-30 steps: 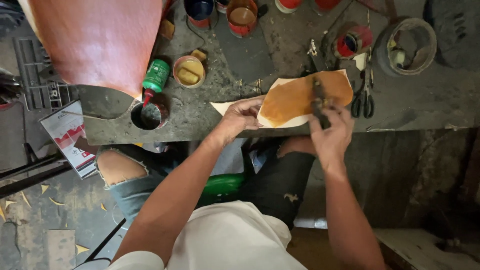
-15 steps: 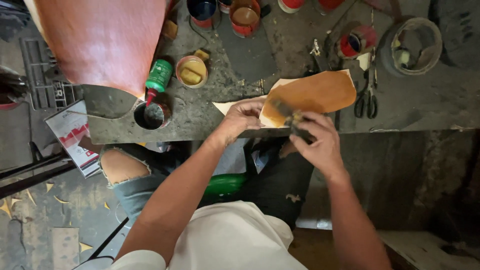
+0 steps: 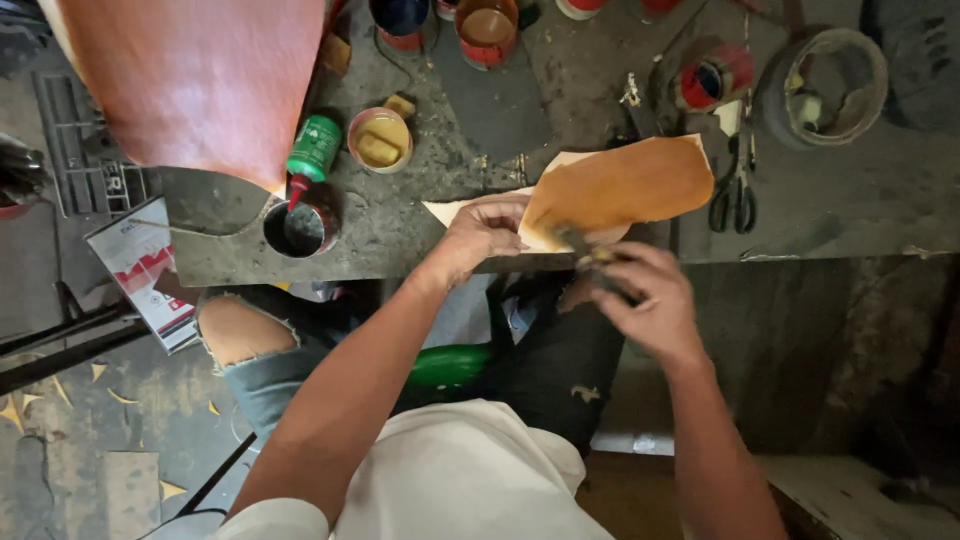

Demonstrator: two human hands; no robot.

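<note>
Tan leather piece (image 3: 625,185) lies flat at the near edge of a stained grey table (image 3: 440,215). The left hand (image 3: 480,235) presses its near-left corner, fingers spread and lying on it. The right hand (image 3: 640,300), just below that edge, has its fingers closed round a small brush (image 3: 583,252) whose tip touches the leather. Scissors (image 3: 737,190) lie just to the right.

Matt tan leather piece (image 3: 625,185), smooth-faced, paler and paper-like at the edge. Large reddish-brown hide (image 3: 200,80), soft sheen, faintly grained. Rough, stained, dull grey workbench (image 3: 450,130). Glossy green plastic bottle (image 3: 314,148). Dark metal scissors (image 3: 735,195), matt. Painted metal tin (image 3: 712,78), red, smeared. Torn denim jeans (image 3: 270,370); plain white cloth shirt (image 3: 450,490).
</note>
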